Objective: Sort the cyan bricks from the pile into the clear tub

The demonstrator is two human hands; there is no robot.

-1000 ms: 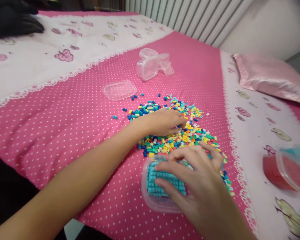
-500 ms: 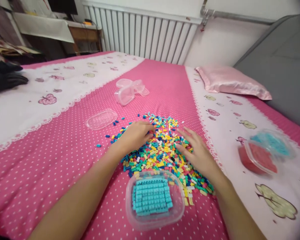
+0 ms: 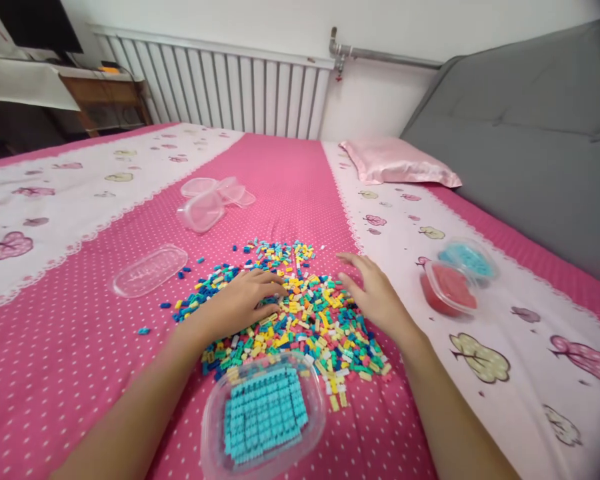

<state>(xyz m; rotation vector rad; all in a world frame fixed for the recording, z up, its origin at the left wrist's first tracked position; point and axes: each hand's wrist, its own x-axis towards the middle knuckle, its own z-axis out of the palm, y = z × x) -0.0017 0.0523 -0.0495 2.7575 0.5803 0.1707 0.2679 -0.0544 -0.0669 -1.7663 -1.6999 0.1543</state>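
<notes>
A loose pile of small toy building bricks (image 3: 310, 320) in yellow, green, blue, red and white lies on the bed. My left hand (image 3: 243, 300) rests over the pile's left side, its fingers loosely bent and the thumb apart from them; no brick shows in its grasp. At the right edge of the pile, my right hand (image 3: 377, 293) hovers with fingers spread and nothing in them. Nearest to me stands a clear plastic tub (image 3: 316, 407) holding a block of turquoise bricks (image 3: 265, 417) set in tidy rows.
On the right sit a tub of red pieces (image 3: 450, 288) and a tub of light-blue pieces (image 3: 467, 259). A clear lid (image 3: 150, 270) lies left of the pile, with more clear containers (image 3: 205, 207) behind. A pink pillow (image 3: 400, 163) is by the grey headboard (image 3: 520, 127).
The view has turned right, so everything sits further left in the picture. My right hand has drawn away from the pile's middle to its right edge; my left hand stays over the bricks.
</notes>
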